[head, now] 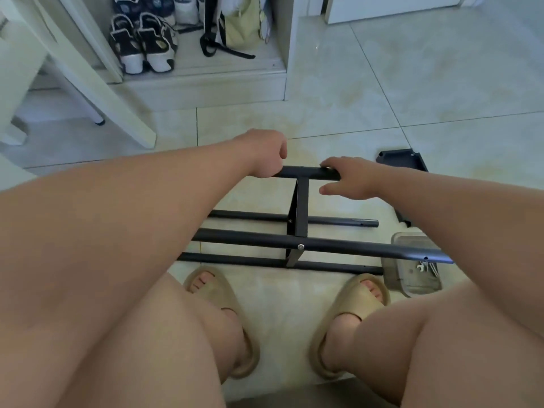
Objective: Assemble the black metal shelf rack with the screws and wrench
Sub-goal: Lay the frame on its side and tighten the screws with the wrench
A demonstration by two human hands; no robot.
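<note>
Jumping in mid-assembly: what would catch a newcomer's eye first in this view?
Two bare arms reach to the centre, where the left hand grips the top tube of the half-built black rack and the right hand rests on its right end. Below, three long tubes run crosswise just ahead of the sandals. At the right, a clear plastic box holds the screws.

A: Footwear?
B: Tan foam slides, open-toed, broad one-piece strap: left slide (213, 290), right slide (360, 301).
A: Limbs?
B: Arms (132, 201) bare, legs (153, 348) bare.
</note>
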